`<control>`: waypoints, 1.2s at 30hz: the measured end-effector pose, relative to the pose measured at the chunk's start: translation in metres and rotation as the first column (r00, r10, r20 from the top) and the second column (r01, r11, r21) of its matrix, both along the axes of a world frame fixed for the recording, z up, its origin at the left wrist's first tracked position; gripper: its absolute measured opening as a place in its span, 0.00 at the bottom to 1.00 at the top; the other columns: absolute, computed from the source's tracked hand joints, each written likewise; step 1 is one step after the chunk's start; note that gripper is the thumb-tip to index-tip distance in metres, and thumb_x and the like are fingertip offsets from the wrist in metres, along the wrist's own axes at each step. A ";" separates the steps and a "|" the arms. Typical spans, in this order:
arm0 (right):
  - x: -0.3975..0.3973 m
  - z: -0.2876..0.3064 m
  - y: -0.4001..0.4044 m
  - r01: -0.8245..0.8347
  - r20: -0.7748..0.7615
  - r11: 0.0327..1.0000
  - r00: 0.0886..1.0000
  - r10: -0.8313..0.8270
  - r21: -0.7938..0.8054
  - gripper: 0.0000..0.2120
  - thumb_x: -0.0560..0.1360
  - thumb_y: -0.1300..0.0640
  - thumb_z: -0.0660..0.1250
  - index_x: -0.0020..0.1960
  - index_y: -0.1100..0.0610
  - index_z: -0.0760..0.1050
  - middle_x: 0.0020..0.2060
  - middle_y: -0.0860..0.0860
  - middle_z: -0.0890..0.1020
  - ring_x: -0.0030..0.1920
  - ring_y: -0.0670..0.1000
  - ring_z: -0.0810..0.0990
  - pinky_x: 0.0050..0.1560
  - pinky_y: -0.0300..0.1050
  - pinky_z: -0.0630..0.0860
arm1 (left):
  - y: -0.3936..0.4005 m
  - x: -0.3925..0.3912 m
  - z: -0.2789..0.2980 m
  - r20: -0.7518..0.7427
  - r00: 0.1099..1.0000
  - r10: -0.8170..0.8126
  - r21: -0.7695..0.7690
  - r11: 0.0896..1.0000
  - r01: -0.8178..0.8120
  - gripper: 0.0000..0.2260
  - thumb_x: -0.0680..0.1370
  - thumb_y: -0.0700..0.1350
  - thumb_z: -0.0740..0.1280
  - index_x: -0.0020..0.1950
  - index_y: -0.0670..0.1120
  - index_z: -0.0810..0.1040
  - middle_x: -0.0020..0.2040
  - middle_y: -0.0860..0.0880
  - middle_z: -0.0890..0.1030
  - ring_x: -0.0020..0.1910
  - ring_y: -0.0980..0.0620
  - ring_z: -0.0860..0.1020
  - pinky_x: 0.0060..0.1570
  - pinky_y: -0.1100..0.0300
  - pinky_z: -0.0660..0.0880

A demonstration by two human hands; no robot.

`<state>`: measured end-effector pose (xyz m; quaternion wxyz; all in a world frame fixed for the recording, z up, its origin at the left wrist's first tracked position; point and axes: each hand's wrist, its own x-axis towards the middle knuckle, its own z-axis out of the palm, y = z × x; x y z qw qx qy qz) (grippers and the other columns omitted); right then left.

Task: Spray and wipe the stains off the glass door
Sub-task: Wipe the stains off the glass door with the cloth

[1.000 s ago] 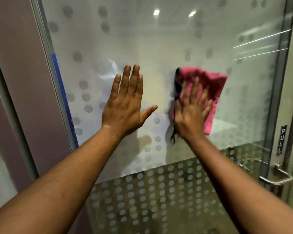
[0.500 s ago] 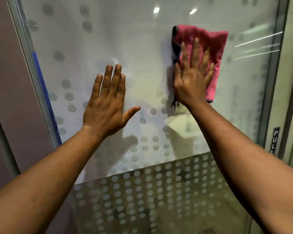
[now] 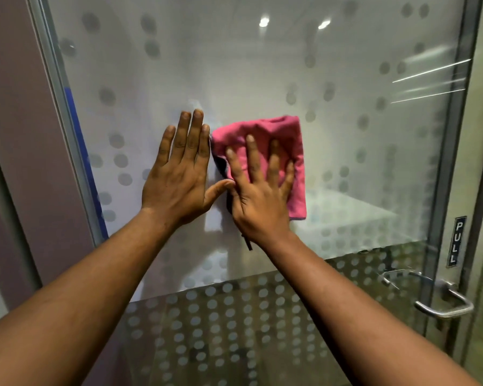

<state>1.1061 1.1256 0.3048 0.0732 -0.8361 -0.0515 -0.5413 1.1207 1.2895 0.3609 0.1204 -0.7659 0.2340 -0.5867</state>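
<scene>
The glass door [image 3: 346,121] fills the view, frosted with rows of grey dots. My right hand [image 3: 258,190] lies flat on a folded pink cloth [image 3: 285,140] and presses it against the glass at mid height. My left hand [image 3: 179,174] rests flat on the glass just left of the cloth, fingers together and pointing up, its thumb touching my right hand. No spray bottle is in view.
A metal lever handle [image 3: 444,302] sits at the door's lower right, below a black PULL sign [image 3: 456,240]. A metal frame [image 3: 62,121] with a blue strip runs down the left edge, beside a brown wall panel [image 3: 14,135].
My right hand went up with the cloth, then came down and left until it met my left hand. The left hand has stayed flat on the glass.
</scene>
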 end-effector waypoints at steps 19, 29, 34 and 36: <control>0.002 0.014 -0.002 0.055 0.047 0.998 0.997 -0.056 0.024 0.29 0.82 0.41 0.50 0.81 0.44 0.49 0.81 0.50 0.49 0.80 0.63 0.43 0.74 0.71 0.40 | 0.000 -0.001 0.000 -0.021 1.000 -0.007 0.000 1.000 0.007 0.42 0.81 0.68 0.38 0.81 0.37 0.46 0.81 0.36 0.45 0.81 0.38 0.45 0.79 0.42 0.47; 0.003 0.042 -0.024 0.087 0.051 0.995 0.995 -0.085 -0.042 0.29 0.81 0.40 0.51 0.80 0.40 0.47 0.81 0.48 0.48 0.80 0.60 0.44 0.76 0.64 0.42 | -0.001 -0.005 0.003 -0.047 0.999 -0.024 -0.005 1.000 0.024 0.42 0.80 0.69 0.39 0.81 0.37 0.47 0.82 0.36 0.46 0.81 0.38 0.45 0.79 0.41 0.47; 0.007 0.077 -0.044 0.105 0.129 0.992 0.987 -0.096 -0.065 0.28 0.82 0.40 0.48 0.80 0.44 0.50 0.81 0.51 0.50 0.79 0.64 0.43 0.76 0.67 0.42 | -0.033 -0.011 0.016 0.015 0.998 -0.053 0.055 0.997 0.052 0.43 0.81 0.69 0.40 0.81 0.36 0.48 0.81 0.35 0.46 0.81 0.37 0.45 0.79 0.43 0.43; 0.008 0.087 -0.059 0.124 0.135 0.992 0.984 -0.120 -0.018 0.28 0.82 0.39 0.47 0.81 0.44 0.50 0.81 0.51 0.50 0.79 0.64 0.44 0.76 0.67 0.42 | -0.060 -0.014 0.022 0.020 0.995 -0.095 0.051 0.994 0.094 0.43 0.81 0.69 0.41 0.81 0.36 0.48 0.81 0.35 0.47 0.81 0.38 0.46 0.79 0.44 0.43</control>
